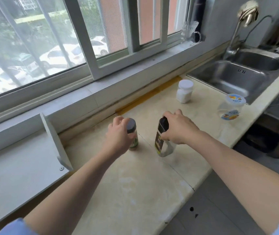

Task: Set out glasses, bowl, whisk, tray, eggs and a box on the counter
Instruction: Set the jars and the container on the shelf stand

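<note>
Daylight through a sliding window (50, 39) falls on a marble counter (135, 184) beside a steel sink (233, 80).

Soft daylight from the window (50, 39); edges bowed, perhaps slightly blurred.

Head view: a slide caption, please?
Left hand grips a small jar, right hand a dark bottle, on the counter by the sink.

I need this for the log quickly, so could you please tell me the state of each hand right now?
The left hand grips the jar at its lid.
The right hand grips the bottle near its top.
</note>
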Demonstrator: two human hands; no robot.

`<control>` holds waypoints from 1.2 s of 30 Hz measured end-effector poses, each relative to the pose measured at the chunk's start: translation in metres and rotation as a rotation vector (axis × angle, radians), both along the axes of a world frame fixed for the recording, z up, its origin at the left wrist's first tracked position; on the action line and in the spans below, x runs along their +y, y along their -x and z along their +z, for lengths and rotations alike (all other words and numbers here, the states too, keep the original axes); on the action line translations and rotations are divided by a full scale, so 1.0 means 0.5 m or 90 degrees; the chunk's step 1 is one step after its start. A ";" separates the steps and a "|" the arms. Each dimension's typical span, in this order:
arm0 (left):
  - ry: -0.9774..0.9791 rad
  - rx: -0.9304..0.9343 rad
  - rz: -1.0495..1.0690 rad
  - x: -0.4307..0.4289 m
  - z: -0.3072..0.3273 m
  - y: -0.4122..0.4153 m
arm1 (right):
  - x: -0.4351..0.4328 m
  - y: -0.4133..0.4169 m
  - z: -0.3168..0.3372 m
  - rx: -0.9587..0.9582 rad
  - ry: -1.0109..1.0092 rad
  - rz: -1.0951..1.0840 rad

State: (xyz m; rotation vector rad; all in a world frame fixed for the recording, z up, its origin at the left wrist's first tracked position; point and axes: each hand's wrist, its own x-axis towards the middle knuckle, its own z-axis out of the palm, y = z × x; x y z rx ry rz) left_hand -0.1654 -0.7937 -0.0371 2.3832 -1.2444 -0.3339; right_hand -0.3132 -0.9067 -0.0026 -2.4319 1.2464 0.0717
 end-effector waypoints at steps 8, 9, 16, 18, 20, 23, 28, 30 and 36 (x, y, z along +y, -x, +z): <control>-0.089 -0.026 -0.016 -0.065 -0.027 -0.046 | -0.001 0.002 0.059 -0.075 0.041 0.008; -0.084 -0.034 -0.018 -0.065 -0.026 -0.044 | 0.000 0.004 0.058 -0.076 0.043 0.009; 0.121 -0.047 0.043 -0.019 0.069 0.013 | 0.010 0.004 0.081 -0.128 0.105 0.012; 0.170 -0.074 0.071 0.017 0.123 0.029 | 0.028 -0.003 0.108 -0.187 0.137 0.028; 0.219 -0.109 0.104 0.065 0.172 0.041 | 0.050 -0.014 0.143 -0.249 0.163 0.060; 0.284 -0.176 0.166 0.143 0.234 0.055 | 0.095 -0.030 0.204 -0.343 0.191 0.126; 0.308 -0.270 0.290 0.284 0.303 0.084 | 0.200 -0.068 0.270 -0.469 0.209 0.244; 0.308 -0.306 0.339 0.342 0.324 0.089 | 0.247 -0.087 0.286 -0.508 0.206 0.288; 0.293 -0.328 0.442 0.479 0.342 0.042 | 0.365 -0.158 0.312 -0.550 0.175 0.385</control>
